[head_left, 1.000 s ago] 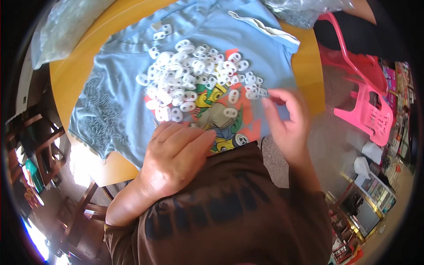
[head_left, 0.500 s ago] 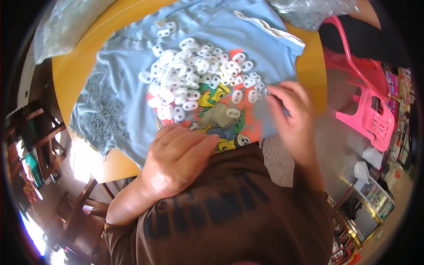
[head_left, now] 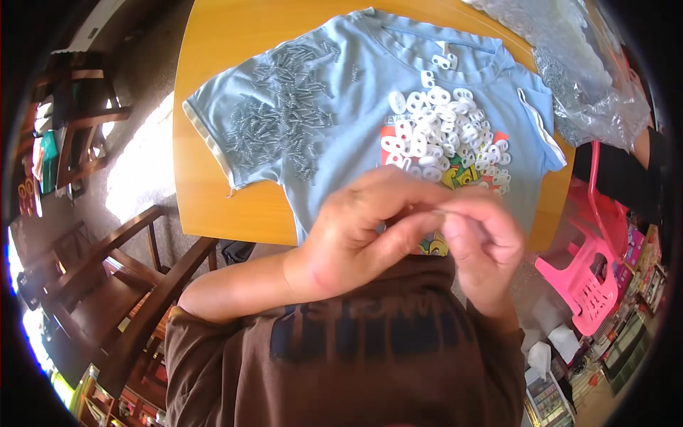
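My left hand (head_left: 356,231) and my right hand (head_left: 491,245) meet in front of my chest, over the near edge of a light blue T-shirt (head_left: 348,92). Thumb and fingers of each are pinched together at the tips. Whatever sits between them is too small and too covered to make out. Just beyond my hands lies a heap of white oval plastic pieces with two holes (head_left: 437,128), partly on the shirt's coloured print. Many small metal springs (head_left: 274,121) are spread over the shirt's left sleeve side.
The shirt covers part of a yellow-brown wooden table (head_left: 213,50). A clear plastic bag (head_left: 590,92) rests at the far right, near another person's dark-clothed limb (head_left: 658,167). A pink plastic chair (head_left: 587,288) stands at right, a dark wooden armchair (head_left: 135,277) at left.
My right hand has left the edge of the white pieces and come in to my left hand, fingertips now together. The view has swung left, showing more springs.
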The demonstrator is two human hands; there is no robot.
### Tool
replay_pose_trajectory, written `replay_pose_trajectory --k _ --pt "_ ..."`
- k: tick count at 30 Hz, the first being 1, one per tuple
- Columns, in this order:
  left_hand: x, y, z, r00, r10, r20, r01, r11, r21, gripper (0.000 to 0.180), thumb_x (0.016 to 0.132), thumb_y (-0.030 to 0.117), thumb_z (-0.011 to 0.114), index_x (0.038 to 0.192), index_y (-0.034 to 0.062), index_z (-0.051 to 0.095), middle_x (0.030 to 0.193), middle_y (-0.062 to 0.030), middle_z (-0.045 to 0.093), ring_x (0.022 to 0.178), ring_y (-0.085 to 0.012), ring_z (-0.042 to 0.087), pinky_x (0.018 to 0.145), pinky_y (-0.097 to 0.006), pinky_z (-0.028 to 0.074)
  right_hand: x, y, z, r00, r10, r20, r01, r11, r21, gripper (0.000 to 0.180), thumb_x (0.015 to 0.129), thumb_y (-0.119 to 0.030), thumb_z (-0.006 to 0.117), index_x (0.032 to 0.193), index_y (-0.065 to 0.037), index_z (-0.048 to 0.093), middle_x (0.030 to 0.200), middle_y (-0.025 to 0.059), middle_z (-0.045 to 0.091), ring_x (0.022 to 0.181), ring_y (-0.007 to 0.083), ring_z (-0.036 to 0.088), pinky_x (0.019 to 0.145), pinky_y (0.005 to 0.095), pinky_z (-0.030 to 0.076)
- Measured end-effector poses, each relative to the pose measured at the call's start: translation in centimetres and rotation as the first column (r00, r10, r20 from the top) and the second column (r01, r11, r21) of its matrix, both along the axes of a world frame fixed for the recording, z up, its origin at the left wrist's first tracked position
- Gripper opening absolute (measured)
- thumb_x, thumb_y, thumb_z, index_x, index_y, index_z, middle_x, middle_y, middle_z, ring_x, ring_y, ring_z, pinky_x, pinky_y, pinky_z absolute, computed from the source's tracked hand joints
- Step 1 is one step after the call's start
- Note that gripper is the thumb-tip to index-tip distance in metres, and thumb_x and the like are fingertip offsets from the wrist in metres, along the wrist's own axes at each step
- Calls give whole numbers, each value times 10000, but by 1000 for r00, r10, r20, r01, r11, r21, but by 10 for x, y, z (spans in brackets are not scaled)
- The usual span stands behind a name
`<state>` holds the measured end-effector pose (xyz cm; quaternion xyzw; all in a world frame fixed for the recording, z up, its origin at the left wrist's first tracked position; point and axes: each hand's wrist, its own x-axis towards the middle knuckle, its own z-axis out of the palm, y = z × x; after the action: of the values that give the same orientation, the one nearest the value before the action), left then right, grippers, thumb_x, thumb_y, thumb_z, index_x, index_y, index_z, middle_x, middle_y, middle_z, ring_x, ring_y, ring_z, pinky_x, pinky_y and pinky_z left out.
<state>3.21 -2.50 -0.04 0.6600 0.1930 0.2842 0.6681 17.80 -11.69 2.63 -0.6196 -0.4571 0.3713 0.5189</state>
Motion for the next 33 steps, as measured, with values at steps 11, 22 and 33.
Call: replay_pose_trajectory --k 11,22,33 --pt "-40 24 1 942 330 -59 -326 943 67 229 699 -43 669 918 -11 612 780 -90 588 685 -216 561 599 -293 455 -29 59 2 987 133 -87 -137 990 -39 70 807 2 590 875 9 604 801 85 608 689 141 565 592 252 440" --pt "-65 30 -15 959 283 14 -256 845 470 298 624 -79 658 908 -16 593 772 -107 571 647 -217 567 532 -294 457 -18 124 -18 617 196 762 -315 949 10 126 718 -35 652 826 -27 587 772 78 554 679 225 540 616 322 436" --pt "-61 31 -19 957 289 19 -266 850 455 291 624 -59 669 903 -8 601 762 -95 567 626 -206 563 516 -290 449 -12 140 -23 617 349 706 -344 926 -157 117 685 -48 633 676 -34 517 669 87 521 689 276 537 651 376 433"
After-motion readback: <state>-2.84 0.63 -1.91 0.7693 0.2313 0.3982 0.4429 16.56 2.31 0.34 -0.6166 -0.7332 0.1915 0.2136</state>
